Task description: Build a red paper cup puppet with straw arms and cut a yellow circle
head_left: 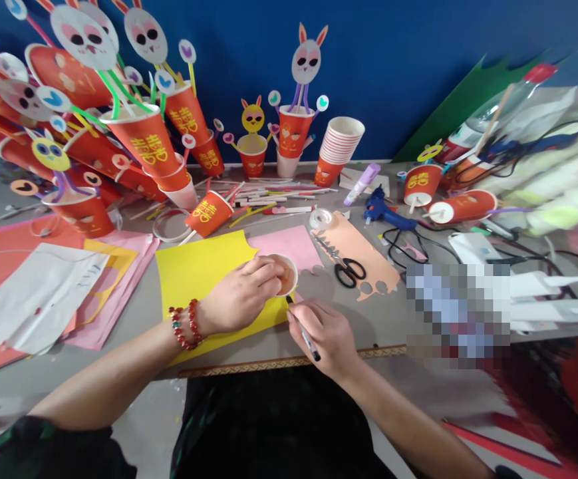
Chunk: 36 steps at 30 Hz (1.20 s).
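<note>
My left hand (243, 293), with red bead bracelets at the wrist, presses a small round white-rimmed piece (293, 267) down on yellow paper (193, 273). Its fingertips reach into the circle, so I cannot make out whether it is a ring or a shallow cup. In my right hand (326, 329) is a black-and-white marker pen (310, 344), gripped like a pencil. The marker's dark tip touches or nearly touches the near edge of the round piece. Behind both lies pink paper (289, 243) with a cut edge.
Black-handled scissors (351, 273) lie on cut peach paper (368, 256). Beyond are a tape roll (321, 218), a blue glue gun (388, 211) and a cup stack (338, 146). Rabbit-faced red cups (142, 136) crowd the left, above paper sheets (34, 293). White chargers (538, 299) stand right.
</note>
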Available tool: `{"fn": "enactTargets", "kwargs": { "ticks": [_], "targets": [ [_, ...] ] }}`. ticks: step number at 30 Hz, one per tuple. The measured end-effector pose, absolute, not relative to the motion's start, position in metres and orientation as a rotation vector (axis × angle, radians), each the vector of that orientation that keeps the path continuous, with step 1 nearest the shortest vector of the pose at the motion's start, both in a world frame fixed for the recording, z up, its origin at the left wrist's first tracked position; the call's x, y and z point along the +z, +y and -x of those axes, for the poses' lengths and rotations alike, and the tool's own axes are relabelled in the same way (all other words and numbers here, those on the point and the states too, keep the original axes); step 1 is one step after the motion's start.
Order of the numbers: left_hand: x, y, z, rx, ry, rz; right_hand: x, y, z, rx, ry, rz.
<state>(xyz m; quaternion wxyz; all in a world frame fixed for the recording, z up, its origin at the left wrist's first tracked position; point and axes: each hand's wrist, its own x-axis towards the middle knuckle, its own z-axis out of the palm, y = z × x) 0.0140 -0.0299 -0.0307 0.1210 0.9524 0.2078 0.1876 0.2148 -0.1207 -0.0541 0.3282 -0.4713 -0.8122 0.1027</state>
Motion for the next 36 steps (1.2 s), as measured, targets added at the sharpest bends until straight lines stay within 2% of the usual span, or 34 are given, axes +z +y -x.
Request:
{"fn": "enactTargets", "kwargs": {
  "ticks": [11, 20, 23, 26, 28, 36],
  "targets": [
    [-0.032, -0.029, -0.014, 0.543, 0.620, -2.786, -0.063, -0.125, -0.200, 0.149, -2.149, 1.234],
    [-0.033, -0.031, -0.013, 0.507, 0.641, -2.804, -0.051, -0.127, -0.204, 0.294, -1.943, 1.195],
    [-0.031, -0.031, -0.012, 0.521, 0.619, -2.775, -0.042, -0.119, -0.227, 0.450, -1.703, 1.312],
    [-0.026, -0.031, -0.012, 0.513, 0.586, -2.746, -0.033, -0.094, -0.248, 0.773, -1.540, 1.365],
    [-0.022, -0.031, -0.013, 0.472, 0.585, -2.733, -0.030, -0.071, -0.256, 0.956, -1.537, 1.335],
    [-0.018, -0.034, -0.018, 0.451, 0.627, -2.759, -0.041, 0.005, -0.240, 1.339, -1.614, 1.161]
  ]
}}
